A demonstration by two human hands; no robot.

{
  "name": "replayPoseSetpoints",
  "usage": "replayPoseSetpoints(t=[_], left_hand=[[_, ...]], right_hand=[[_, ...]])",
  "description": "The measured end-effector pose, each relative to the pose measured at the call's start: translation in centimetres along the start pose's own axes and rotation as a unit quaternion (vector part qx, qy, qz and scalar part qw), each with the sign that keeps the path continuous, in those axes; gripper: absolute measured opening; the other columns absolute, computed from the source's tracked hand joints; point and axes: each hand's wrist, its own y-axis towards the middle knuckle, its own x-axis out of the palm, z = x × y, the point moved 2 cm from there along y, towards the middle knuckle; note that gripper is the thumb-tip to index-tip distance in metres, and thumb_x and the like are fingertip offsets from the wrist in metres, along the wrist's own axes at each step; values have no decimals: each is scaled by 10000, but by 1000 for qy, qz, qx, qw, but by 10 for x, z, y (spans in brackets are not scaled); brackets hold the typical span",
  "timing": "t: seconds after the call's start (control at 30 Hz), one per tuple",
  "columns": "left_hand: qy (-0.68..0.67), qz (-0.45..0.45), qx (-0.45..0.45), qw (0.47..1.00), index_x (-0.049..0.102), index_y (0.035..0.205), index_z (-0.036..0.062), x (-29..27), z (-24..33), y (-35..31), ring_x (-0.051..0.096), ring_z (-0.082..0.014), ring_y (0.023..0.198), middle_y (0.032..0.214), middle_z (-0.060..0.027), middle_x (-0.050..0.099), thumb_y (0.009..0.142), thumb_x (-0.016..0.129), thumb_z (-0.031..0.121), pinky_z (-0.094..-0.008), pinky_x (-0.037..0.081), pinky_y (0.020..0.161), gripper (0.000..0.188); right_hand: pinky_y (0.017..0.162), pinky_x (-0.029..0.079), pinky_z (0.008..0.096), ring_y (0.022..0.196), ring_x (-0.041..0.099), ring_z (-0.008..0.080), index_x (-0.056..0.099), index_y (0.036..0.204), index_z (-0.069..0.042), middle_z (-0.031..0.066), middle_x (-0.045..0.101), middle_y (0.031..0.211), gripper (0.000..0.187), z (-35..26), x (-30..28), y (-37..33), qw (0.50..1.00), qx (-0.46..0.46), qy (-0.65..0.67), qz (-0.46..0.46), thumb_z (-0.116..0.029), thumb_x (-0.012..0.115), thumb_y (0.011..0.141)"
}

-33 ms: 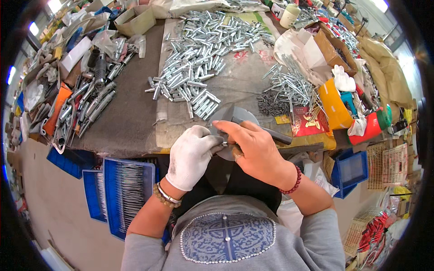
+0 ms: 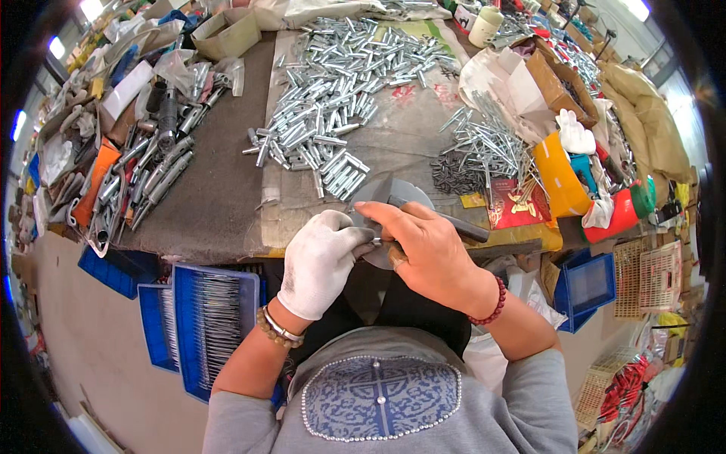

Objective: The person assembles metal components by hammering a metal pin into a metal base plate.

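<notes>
My left hand point(image 2: 314, 261), in a white glove, pinches a small metal piece point(image 2: 376, 241) over the table's front edge. My bare right hand point(image 2: 427, 246) closes on the other side of the same piece, its fingers hiding most of it. Just behind both hands lies a round grey metal disc point(image 2: 418, 198), partly covered by them. A dark bar point(image 2: 467, 230) sticks out to the right from under my right hand. Farther back spreads a large pile of shiny metal sleeves point(image 2: 318, 106), with several lined up point(image 2: 345, 175) at its near end.
At right are thin metal rods point(image 2: 495, 140), small dark screws point(image 2: 452, 175), a red envelope point(image 2: 522, 208) and a cardboard box point(image 2: 560, 87). Steel tubes and tools point(image 2: 162, 163) crowd the left side. Blue trays of rods point(image 2: 178, 333) stand below the table at left; another blue bin point(image 2: 584, 291) is at right.
</notes>
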Motion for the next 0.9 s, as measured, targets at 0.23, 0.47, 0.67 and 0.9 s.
replayPoseSetpoints(t=[0.23,0.47,0.67,0.9], left_hand=[[27,-6,13,1000,793,1013,111,-1,-2,1,684,-345,914,950,-103,677,816,857,112,-451,558,769,206],[10,21,33,999,769,1018,102,-1,-3,2,684,-361,911,946,-111,676,818,849,106,-465,556,765,216],[-3,14,15,1000,792,959,127,0,-2,2,689,-321,896,924,-78,675,803,864,132,-434,563,767,172],[-24,1,8,1000,803,992,99,-2,0,1,689,-306,919,942,-92,680,810,876,116,-409,554,800,196]], right_hand=[[822,536,422,860,643,298,584,1459,-49,82,696,912,623,-14,-5,16,989,-67,-105,-84,-5,686,847],[813,533,415,852,624,265,596,1506,-54,69,665,883,621,-14,-6,15,982,-65,-136,-111,-31,648,888],[848,555,432,961,664,318,644,1471,-69,101,707,1031,689,4,-10,-6,996,1,-83,-24,17,733,794],[965,533,451,1091,675,313,742,1277,-81,93,731,1148,502,37,-33,-25,980,68,-187,1,-14,776,781]])
